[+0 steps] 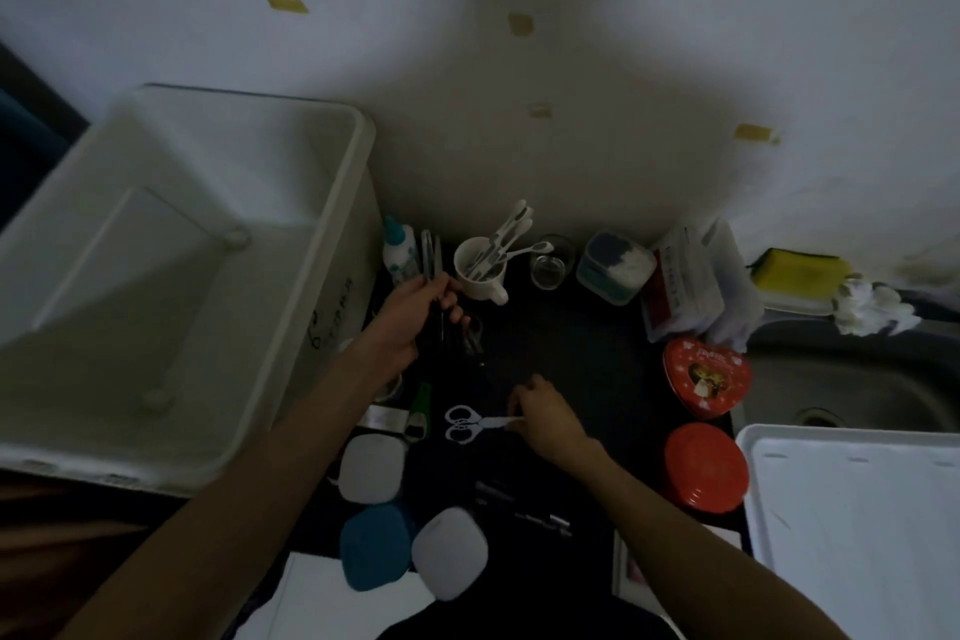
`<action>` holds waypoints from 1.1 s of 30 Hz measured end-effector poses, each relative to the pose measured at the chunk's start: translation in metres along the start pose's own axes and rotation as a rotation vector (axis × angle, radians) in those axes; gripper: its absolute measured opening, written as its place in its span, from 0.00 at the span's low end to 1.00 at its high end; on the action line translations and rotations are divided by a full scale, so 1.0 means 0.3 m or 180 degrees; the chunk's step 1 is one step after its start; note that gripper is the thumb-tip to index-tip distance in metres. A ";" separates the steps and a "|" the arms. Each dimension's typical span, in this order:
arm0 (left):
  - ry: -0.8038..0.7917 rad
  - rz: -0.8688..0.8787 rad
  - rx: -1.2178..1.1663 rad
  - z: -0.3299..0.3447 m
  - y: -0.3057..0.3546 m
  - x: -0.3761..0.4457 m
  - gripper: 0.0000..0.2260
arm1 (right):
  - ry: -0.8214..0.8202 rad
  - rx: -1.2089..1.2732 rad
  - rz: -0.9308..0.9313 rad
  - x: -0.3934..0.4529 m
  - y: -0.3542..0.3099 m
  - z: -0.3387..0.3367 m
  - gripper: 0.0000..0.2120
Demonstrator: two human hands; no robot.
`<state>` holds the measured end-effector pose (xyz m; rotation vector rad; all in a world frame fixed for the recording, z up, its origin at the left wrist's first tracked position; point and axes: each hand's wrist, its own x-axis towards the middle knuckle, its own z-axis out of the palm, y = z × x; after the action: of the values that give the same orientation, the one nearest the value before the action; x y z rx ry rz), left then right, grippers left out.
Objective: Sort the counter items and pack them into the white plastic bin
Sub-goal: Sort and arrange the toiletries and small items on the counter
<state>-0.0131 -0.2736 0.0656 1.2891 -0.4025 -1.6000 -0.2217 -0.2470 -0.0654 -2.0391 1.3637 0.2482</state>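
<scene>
Packing is barely starting: the white bin is sitting at the left of the counter with nothing visible inside. Left hand is gripping a bundle of long thin tools, fingers curled round them, just beside the bin's right wall. Right hand is pinching the blade end of the white scissors, which are lying flat mid-counter. Still waiting: mug of spoons, glue bottle, two red tins, three round pads, glass jar. Nearly everything is left.
</scene>
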 end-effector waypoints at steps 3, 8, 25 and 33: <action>0.0070 0.0077 -0.0035 -0.030 0.003 0.001 0.12 | -0.0008 0.0758 0.0044 0.008 0.029 -0.054 0.07; 0.0137 0.0185 0.0031 -0.040 0.017 -0.006 0.12 | 0.0122 0.2254 -0.0124 0.010 0.037 -0.172 0.08; -0.0007 0.0172 0.0229 -0.056 0.014 -0.042 0.10 | 0.0518 0.0230 0.0521 0.066 -0.127 -0.008 0.14; -0.0064 0.0141 0.0734 -0.072 -0.017 -0.011 0.09 | 0.0495 0.1754 0.0981 0.016 -0.028 -0.153 0.08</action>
<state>0.0031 -0.2619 0.0554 1.4267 -0.6389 -1.5644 -0.2214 -0.2769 -0.0291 -1.4153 1.6256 -0.1484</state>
